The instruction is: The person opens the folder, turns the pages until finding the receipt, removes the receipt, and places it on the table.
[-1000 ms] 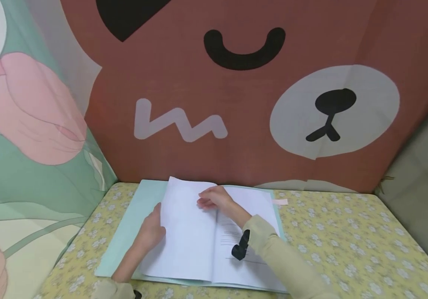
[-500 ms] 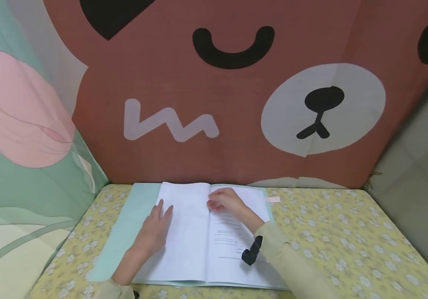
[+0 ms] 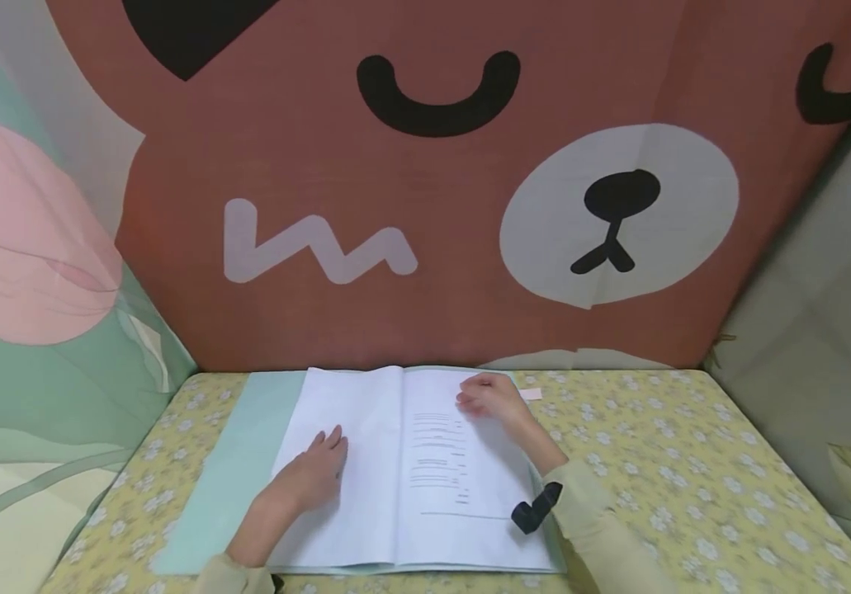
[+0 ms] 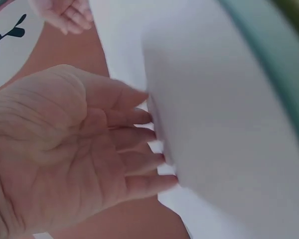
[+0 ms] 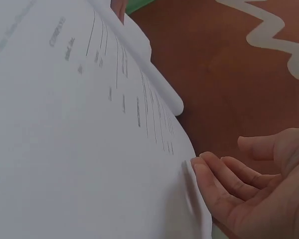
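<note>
An open document folder with a pale teal cover (image 3: 210, 487) lies on the table in the head view. Its left page (image 3: 369, 495) is blank, while the right page (image 3: 436, 540) carries lines of print. My left hand (image 3: 311, 472) rests on the left page; in the left wrist view its extended fingertips (image 4: 167, 181) touch the paper. My right hand (image 3: 498, 404) is over the upper right page with relaxed, slightly bent fingers. In the right wrist view, that hand's fingertips (image 5: 199, 162) are at the page, and nothing is held.
A yellow floral cloth (image 3: 655, 487) covers the table. A pink tab (image 3: 535, 394) sticks out at the folder's right edge. Behind the table hangs a brown bear-print curtain (image 3: 306, 322), with a tulip-print curtain (image 3: 31, 239) on the left.
The left page has settled flatter. My left hand has gone from holding its outer edge to resting on it. My right hand has moved right, from the fold across the printed page.
</note>
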`<state>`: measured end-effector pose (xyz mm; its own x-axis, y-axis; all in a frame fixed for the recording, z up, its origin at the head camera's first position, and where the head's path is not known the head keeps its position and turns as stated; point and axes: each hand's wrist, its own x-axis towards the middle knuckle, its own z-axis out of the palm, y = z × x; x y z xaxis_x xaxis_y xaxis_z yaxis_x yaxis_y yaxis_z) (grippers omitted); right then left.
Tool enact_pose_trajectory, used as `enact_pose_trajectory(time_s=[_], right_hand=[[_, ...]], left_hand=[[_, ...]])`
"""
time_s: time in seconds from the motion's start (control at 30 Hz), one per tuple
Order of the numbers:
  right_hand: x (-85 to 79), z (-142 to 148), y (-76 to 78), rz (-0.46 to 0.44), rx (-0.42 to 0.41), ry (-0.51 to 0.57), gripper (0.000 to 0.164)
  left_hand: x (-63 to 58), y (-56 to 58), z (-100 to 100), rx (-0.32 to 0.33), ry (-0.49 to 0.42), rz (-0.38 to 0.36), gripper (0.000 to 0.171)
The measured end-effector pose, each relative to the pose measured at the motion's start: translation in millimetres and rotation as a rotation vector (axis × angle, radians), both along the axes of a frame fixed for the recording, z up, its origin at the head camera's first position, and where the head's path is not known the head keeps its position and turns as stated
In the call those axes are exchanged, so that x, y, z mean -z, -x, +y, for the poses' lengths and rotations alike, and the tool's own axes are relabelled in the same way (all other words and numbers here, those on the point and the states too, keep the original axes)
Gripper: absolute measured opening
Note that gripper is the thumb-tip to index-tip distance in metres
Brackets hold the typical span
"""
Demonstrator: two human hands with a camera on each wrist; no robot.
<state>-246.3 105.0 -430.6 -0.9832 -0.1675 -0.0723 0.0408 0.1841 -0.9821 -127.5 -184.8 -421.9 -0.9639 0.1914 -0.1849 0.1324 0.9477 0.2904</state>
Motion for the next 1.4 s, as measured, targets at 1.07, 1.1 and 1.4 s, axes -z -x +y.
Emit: enact_pose_trajectory(time_s=[1.07,1.1,1.4], right_hand=[[20.0,68,-1.6,0.267,0.047,-0.499,0.037],[19.8,68,-1.7,0.261,0.043,-0.504,0.039],[24.6,63,-2.2,0.266,-0.022,-0.588,0.055]], left_hand=[[2.7,8.7,28,-0.195,-0.097,-0.067,0.056],[2.8,8.1,28,-0.194,-0.103,-0.064,0.056],[3.7,6.6,29,-0.193,-0.126,-0.056,0.056]])
